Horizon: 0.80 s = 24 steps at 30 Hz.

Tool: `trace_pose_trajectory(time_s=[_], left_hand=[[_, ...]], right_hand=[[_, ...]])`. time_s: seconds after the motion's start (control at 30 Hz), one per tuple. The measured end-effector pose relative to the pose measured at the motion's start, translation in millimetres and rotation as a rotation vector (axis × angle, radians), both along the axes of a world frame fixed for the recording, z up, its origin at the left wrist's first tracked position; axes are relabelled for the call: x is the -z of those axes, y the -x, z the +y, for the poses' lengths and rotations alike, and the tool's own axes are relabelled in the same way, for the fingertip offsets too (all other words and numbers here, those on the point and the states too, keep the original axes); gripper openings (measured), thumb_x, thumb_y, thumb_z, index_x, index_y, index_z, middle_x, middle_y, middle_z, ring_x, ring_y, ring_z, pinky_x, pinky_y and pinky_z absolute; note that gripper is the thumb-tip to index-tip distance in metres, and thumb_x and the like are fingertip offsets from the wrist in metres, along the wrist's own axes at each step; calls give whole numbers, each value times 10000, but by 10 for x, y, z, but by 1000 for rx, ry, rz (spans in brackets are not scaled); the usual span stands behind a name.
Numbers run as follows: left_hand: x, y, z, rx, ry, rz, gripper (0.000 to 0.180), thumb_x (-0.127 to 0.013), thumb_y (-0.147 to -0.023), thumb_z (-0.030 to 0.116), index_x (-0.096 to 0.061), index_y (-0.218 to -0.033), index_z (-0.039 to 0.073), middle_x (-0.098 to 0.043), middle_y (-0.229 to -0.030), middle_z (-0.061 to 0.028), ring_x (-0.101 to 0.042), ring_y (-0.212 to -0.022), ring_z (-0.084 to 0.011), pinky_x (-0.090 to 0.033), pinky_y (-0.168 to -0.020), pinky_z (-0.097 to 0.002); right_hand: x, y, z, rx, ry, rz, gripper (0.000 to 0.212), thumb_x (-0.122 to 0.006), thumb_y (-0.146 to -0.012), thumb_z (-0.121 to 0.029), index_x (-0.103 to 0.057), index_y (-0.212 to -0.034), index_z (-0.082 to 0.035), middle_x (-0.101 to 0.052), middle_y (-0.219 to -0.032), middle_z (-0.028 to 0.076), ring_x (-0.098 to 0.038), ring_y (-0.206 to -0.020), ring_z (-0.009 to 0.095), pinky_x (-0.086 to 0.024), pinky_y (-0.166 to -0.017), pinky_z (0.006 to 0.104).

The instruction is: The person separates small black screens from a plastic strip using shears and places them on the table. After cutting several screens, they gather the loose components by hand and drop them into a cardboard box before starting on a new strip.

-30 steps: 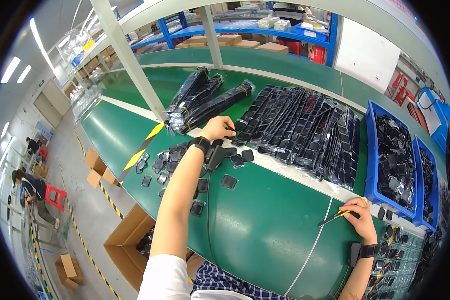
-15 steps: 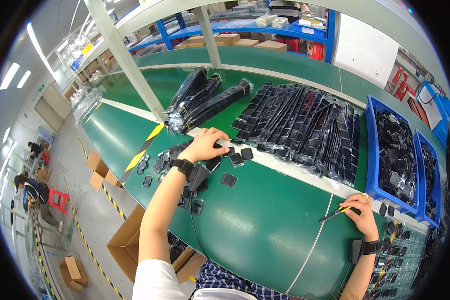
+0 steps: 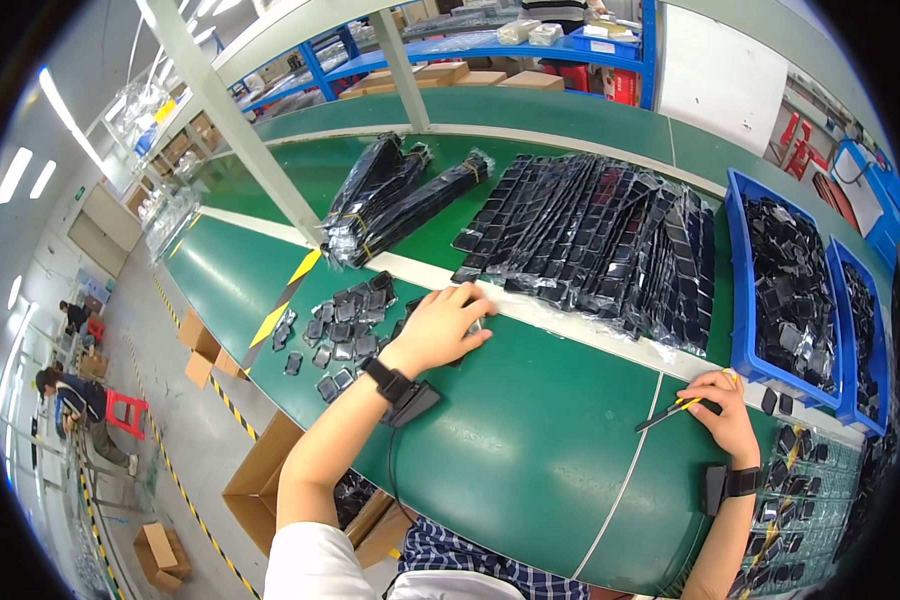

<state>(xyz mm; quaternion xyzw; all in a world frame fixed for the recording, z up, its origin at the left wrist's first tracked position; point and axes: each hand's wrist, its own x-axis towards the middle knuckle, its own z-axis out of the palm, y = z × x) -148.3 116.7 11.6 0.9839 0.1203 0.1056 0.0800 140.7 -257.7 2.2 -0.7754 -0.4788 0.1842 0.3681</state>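
Observation:
My left hand [image 3: 445,325] is curled palm down over small black square pieces on the green table, with a glossy edge showing at the fingertips; the fingers hide most of what lies beneath. Left of it are several loose black square pieces in clear film [image 3: 345,325]. At the right, my right hand [image 3: 722,408] grips a slim tool [image 3: 663,414] with a dark, narrow end and a yellow-and-black handle. Its exact kind is unclear. The narrow end points left, close above the table. Both wrists wear black straps with a small box.
Filmed strips of black squares [image 3: 590,240] lie beyond the white rail [image 3: 530,312], beside banded bundles [image 3: 380,205]. Blue bins [image 3: 738,300] of black pieces stand at the right, near a netted green mat [image 3: 820,500]. An open carton [image 3: 260,470] sits below the table's left edge.
My left hand has moved right and nearer to me, over the pieces that lay beside it, uncovering the loose pile at its left. My right hand keeps its grip on the slim tool.

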Motion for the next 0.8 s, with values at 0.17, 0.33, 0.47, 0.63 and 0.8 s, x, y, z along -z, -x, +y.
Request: trace_pose_trajectory(time_s=[0.17,0.33,0.47,0.63,0.8], left_hand=[[-140,481,98,-23,35,-11,393,-754,-868,282,-637,-1215,139,-583,-1259,-92,-546,-1205,-324,-419,-1058,-444],[37,1596,622,-611,-91,-250,567,-758,-869,317,-592,-1383,146,-481,-1463,-197,-443,-1362,-388,-352,-1141,-480],[545,2678,1164,-1164,243,-269,775,-551,-944,632,-361,-1572,220,-465,-1522,-170,-407,-1438,-324,-166,-1160,-634],[533,2106,1239,-698,300,-296,778,-651,-947,316,-283,-1599,103,-373,-1593,-159,-347,-1476,-310,-254,-1209,-387],[182,1236,819,-726,167,135,1088,-758,-711,699,-228,-1609,389,-238,-1669,-100,-182,-1536,-416,-160,-1119,-756]], right_hand=[[-12,-37,-29,-12,26,-10,269,-746,-789,3,-790,-1002,-156,-624,-1020,-32,-573,-1092,159,-168,-1154,404],[-38,-41,-54,-3,29,29,268,-739,-789,6,-786,-998,-154,-626,-1026,-30,-568,-1101,160,-161,-1162,410],[-29,-41,-13,-21,27,6,272,-741,-785,5,-784,-1003,-151,-623,-1023,-34,-566,-1108,165,-147,-1172,412],[-28,-41,-52,-9,47,12,270,-741,-785,4,-783,-1005,-146,-626,-1021,-29,-572,-1100,166,-141,-1171,427],[-5,-30,-26,-11,41,8,262,-739,-792,1,-782,-1010,-138,-630,-1024,-20,-579,-1091,165,-143,-1163,433]])
